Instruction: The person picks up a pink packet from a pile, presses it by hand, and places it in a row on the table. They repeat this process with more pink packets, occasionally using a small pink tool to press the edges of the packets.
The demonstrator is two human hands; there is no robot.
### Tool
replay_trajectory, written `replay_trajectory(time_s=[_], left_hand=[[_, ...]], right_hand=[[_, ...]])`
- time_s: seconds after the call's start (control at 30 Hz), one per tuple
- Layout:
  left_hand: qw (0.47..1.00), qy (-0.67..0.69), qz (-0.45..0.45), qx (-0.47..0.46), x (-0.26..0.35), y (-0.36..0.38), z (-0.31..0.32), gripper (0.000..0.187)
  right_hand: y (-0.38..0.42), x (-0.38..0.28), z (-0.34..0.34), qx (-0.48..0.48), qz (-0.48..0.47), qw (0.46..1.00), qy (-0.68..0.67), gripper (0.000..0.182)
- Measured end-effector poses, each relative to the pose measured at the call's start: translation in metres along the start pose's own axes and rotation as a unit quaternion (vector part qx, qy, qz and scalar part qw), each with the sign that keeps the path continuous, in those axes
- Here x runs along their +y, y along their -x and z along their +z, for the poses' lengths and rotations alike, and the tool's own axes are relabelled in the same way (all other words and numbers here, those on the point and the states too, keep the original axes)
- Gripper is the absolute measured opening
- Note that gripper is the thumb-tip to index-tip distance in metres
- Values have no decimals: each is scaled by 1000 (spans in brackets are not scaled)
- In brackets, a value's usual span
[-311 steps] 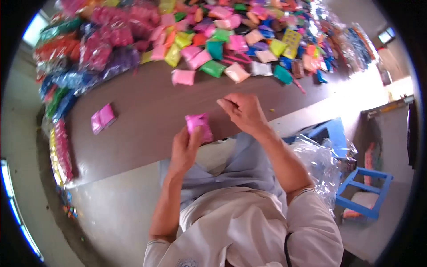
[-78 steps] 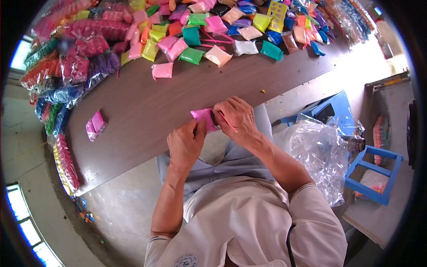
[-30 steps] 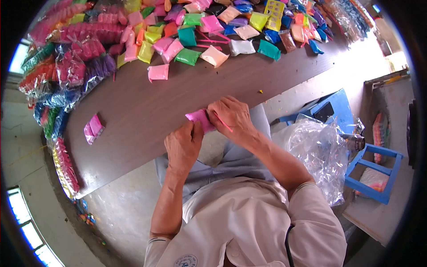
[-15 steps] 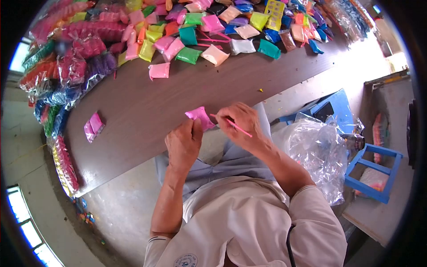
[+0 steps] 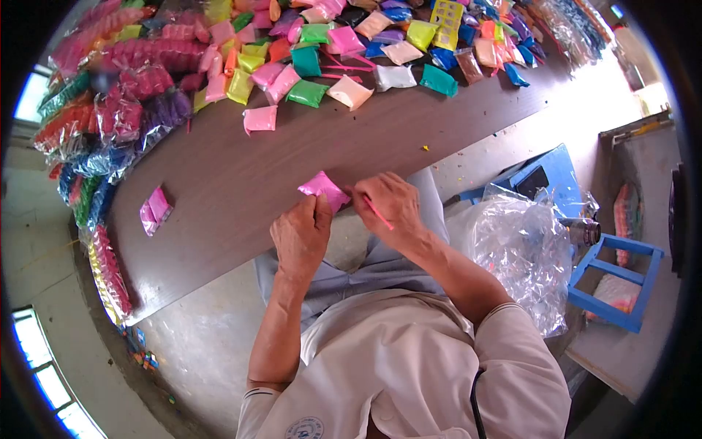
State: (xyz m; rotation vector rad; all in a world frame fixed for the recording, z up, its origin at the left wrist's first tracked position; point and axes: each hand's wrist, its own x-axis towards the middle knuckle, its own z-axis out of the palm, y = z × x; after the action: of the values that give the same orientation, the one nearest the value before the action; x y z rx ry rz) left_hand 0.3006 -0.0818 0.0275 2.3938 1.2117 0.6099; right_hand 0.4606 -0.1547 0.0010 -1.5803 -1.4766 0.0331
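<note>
Near the middle of the frame, just over the near edge of the brown table (image 5: 241,190), sat a bright pink packet (image 5: 323,190), pinched at its lower corner by the left hand (image 5: 300,238). Left thumb and fingers were clamped on the packet; the packet was tilted, its far corner over the tabletop. Right hand (image 5: 391,208) was just beside it to the right, fingers curled around a thin pink stick (image 5: 379,214), whose free end ran down and right across the knuckles. Whether the stick's tip touched the packet could not be told; the fingers hid it.

Left of centre, well apart from the hands, two small pink packets (image 5: 155,211) lay together on the table. Toward the upper middle, a lone pale-pink packet (image 5: 259,119) lay apart from a spread of loose packets (image 5: 351,51) in green, yellow, pink, white, teal and blue along the top of the frame. Upper left, bundled bags of packets (image 5: 117,95) in red, purple, blue and green were heaped along the table's far end.

Right of centre, beside the person's right forearm, stood a crumpled clear plastic bag (image 5: 523,256). Lower right, a blue stool frame (image 5: 618,282) stood on the floor.
</note>
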Motion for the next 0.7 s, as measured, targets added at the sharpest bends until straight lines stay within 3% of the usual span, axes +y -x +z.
replay_trajectory(time_s=[0.07,0.13,0.37,0.47,0.53,0.67,0.7], left_hand=[[1000,-6,0,7,-1,1,-2,34],[1000,-2,8,3,0,1,-2,34],[1000,6,14,21,-2,-1,2,34],[999,24,13,19,-1,2,4,34],[999,-12,14,27,-1,0,4,33],[999,10,23,32,0,1,1,32],[999,14,17,30,0,1,3,32]], right_hand=[[-2,-3,0,49,7,998,25,21],[-3,-11,-7,-3,-7,1000,-23,21],[-5,-8,-1,19,5,1000,21,21],[3,-10,2,-25,-7,1000,6,21],[-4,1,4,37,-5,997,73,21],[-9,-10,-2,46,-10,999,8,21],[-5,-13,1,9,7,1000,1,21]])
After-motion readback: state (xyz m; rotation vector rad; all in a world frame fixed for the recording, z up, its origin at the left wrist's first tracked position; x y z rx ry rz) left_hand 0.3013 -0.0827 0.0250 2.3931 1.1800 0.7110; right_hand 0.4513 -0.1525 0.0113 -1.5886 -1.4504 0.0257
